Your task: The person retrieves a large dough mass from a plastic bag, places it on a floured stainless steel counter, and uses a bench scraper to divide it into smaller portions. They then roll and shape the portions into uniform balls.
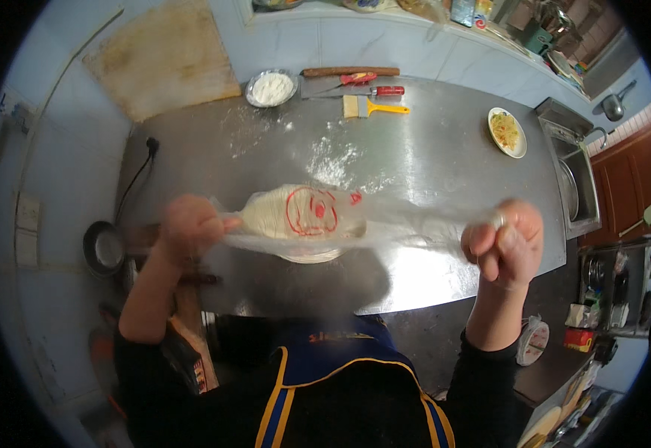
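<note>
A clear plastic bag with red printing [415, 221] is stretched sideways above the steel counter [448, 168]. My left hand [192, 227] grips its left end in a fist, and my right hand [504, 241] grips its right end with bent fingers. Pale dough [314, 256] shows through the left half of the bag and below its lower edge; whether it lies inside or beneath the bag, I cannot tell. White flour [336, 162] is scattered on the counter just behind the bag.
Along the wall stand a bowl of flour [272, 88], a wooden rolling pin [350, 71], red-handled tools [387, 91] and a yellow-handled brush [378, 107]. A plate of shredded food [520, 147] sits near the sink [588, 215] on the right. At left are a black plug [152, 144] and a pan [104, 249].
</note>
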A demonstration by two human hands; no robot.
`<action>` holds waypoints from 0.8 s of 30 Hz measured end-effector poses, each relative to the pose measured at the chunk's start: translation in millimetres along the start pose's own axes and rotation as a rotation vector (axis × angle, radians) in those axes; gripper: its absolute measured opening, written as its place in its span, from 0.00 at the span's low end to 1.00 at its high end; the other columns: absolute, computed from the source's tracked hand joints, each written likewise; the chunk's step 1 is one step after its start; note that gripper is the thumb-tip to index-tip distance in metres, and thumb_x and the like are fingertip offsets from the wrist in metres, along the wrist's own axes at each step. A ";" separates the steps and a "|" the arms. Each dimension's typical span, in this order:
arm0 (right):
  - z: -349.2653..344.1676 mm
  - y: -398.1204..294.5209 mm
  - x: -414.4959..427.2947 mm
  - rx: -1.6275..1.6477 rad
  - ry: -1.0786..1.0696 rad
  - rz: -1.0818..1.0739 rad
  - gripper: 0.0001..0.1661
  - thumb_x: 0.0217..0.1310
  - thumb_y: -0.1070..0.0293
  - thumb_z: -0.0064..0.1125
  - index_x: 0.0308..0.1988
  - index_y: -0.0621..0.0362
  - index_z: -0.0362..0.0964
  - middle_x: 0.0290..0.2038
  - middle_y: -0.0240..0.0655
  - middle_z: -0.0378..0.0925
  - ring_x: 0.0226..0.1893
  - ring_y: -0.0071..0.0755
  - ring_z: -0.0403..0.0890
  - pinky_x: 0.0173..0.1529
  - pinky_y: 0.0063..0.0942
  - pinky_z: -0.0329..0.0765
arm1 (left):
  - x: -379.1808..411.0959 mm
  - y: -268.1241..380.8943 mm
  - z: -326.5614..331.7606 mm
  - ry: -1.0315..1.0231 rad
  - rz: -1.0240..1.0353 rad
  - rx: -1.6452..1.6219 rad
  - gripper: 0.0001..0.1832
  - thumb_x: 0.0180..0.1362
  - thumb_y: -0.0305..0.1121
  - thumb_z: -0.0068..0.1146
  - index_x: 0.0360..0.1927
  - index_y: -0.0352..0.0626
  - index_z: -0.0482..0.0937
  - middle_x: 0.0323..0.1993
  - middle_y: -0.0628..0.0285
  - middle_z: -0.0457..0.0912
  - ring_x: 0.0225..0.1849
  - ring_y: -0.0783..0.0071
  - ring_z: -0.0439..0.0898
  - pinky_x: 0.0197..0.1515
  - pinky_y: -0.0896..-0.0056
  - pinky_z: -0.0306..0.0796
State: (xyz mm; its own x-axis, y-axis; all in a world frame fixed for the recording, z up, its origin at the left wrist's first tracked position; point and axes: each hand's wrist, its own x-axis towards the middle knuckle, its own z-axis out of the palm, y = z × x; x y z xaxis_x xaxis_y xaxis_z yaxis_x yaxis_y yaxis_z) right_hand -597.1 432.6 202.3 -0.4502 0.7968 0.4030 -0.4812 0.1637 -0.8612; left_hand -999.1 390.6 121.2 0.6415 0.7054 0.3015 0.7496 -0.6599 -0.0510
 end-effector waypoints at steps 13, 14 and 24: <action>-56.3 30.3 -65.4 -0.340 0.199 0.455 0.17 0.57 0.62 0.53 0.26 0.67 0.71 0.16 0.35 0.71 0.11 0.20 0.66 0.15 0.18 0.61 | -22.7 43.2 87.4 -0.358 -1.397 -1.248 0.19 0.58 0.44 0.51 0.46 0.40 0.71 0.44 0.59 0.73 0.44 0.72 0.72 0.38 0.73 0.71; -54.3 29.6 -63.8 -0.483 0.246 0.544 0.17 0.57 0.61 0.55 0.29 0.67 0.70 0.18 0.36 0.72 0.13 0.21 0.68 0.17 0.19 0.63 | -25.2 45.0 90.9 -0.339 -1.402 -1.286 0.19 0.59 0.44 0.51 0.45 0.40 0.71 0.43 0.60 0.73 0.42 0.73 0.72 0.36 0.73 0.71; -19.1 70.5 -33.6 -1.487 -0.036 0.117 0.27 0.49 0.69 0.59 0.52 0.59 0.66 0.53 0.45 0.68 0.49 0.49 0.73 0.54 0.38 0.69 | -0.4 26.2 99.3 0.197 -1.181 -1.806 0.10 0.62 0.36 0.48 0.41 0.42 0.73 0.35 0.70 0.72 0.37 0.81 0.71 0.40 0.76 0.66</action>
State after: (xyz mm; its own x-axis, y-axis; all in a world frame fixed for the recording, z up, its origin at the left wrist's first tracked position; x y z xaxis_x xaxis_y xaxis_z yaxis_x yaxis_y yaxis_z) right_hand -601.6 428.5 122.1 -0.4601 0.8359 0.2993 0.7353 0.5476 -0.3993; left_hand -963.6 398.8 25.2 0.0120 0.9090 -0.4167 -0.3230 0.3979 0.8587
